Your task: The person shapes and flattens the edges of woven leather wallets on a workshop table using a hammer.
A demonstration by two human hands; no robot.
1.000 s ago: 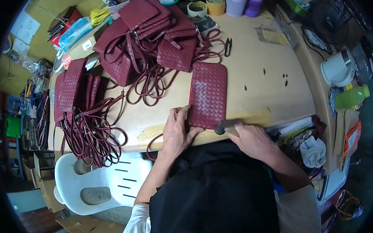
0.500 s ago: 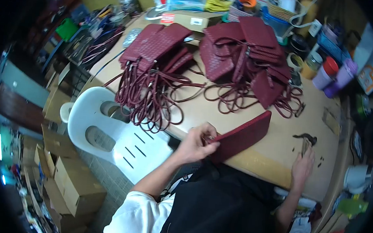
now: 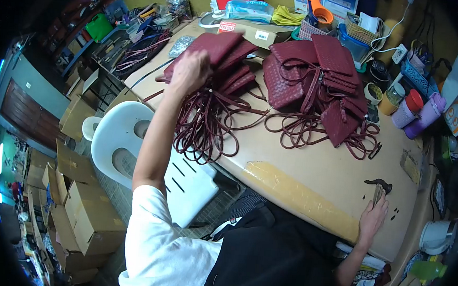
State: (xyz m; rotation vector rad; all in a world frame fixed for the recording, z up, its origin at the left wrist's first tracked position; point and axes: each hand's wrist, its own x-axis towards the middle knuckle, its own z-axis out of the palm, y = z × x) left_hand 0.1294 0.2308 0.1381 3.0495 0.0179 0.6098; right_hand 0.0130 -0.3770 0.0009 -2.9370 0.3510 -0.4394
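My left hand (image 3: 191,72), slightly blurred, is at the left pile with its fingers curled at the near end of the top maroon pouch (image 3: 214,43). Thin maroon straps (image 3: 204,126) hang in loops below that pile. On the right of the table, my right hand (image 3: 373,219) grips a small flat stick-like tool (image 3: 377,195), its tip beside a dark smear (image 3: 379,182). A second pile of woven maroon pouches (image 3: 290,86) lies at the table's middle back, its straps spread in front.
A white plastic chair (image 3: 108,141) stands against the table's left edge. Brown tape (image 3: 299,199) covers part of the front edge. Jars and a purple bottle (image 3: 427,116) stand at the right back. Cardboard boxes (image 3: 96,219) sit on the floor at left.
My left hand has carried a maroon pouch from the table's front edge up and left to the left pile. My right hand keeps its place by the dark smear. The view has shifted slightly.
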